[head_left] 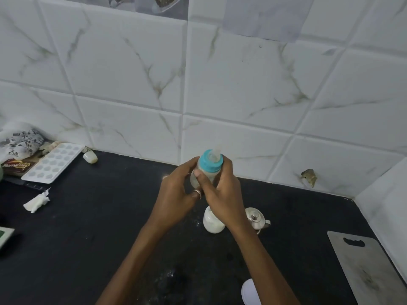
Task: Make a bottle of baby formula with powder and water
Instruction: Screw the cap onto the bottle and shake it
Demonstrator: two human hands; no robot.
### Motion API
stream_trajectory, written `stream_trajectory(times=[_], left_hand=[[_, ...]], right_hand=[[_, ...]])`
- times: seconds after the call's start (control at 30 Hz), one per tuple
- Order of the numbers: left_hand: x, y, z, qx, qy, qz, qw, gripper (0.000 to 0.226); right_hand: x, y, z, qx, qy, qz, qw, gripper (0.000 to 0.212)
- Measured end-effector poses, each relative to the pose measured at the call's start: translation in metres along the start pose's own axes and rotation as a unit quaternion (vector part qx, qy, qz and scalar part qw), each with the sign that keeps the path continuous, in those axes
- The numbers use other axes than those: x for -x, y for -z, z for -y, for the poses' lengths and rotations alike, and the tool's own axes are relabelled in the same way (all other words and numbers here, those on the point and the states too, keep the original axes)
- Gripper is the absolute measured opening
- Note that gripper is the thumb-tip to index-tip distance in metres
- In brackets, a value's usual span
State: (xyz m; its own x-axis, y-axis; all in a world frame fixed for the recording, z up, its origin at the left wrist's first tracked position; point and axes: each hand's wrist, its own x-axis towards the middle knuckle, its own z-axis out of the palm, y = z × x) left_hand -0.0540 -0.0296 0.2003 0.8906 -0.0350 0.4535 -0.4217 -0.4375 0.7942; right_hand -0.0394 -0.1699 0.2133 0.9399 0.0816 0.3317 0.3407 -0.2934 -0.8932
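- Rounded white object [248,291], cut off by the lower edge, on the black stone countertop [88,238].
- Flat grey metal board with a handle slot [365,267], lying at the right end of the countertop.
- Squat white jar [212,225] and small shiny steel lidded pot [256,217], standing near each other below the right wrist.
- Left hand [178,194] and right hand [224,194], both with fingers curled round the clear baby bottle with teal collar and clear teat [212,171]. The bottle is held roughly upright above the countertop, teat uppermost, with pale milky contents.
- Crumpled white tissue [36,202], far left, on the countertop.
- White moulded ice-cube tray [52,162], farther back at left, near the wall.
- White marble-veined wall tiles [220,84], behind everything.
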Motion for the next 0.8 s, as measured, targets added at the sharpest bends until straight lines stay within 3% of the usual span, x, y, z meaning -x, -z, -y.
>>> stream_trajectory(times=[0.33,0.63,0.8], left_hand=[[0.0,-0.015,0.077,-0.004,0.018,0.004,1.0,0.073],[0.026,-0.047,0.174,0.012,0.089,0.048,0.995,0.05],[0.035,-0.065,0.209,0.005,0.134,0.076,0.988,0.049]], right_hand=[[-0.009,-0.056,-0.068,0.011,-0.092,0.034,0.995,0.056],[0.001,-0.108,-0.166,0.03,-0.205,0.052,0.977,0.058],[0.008,-0.124,-0.202,0.028,-0.24,0.038,0.97,0.057]])
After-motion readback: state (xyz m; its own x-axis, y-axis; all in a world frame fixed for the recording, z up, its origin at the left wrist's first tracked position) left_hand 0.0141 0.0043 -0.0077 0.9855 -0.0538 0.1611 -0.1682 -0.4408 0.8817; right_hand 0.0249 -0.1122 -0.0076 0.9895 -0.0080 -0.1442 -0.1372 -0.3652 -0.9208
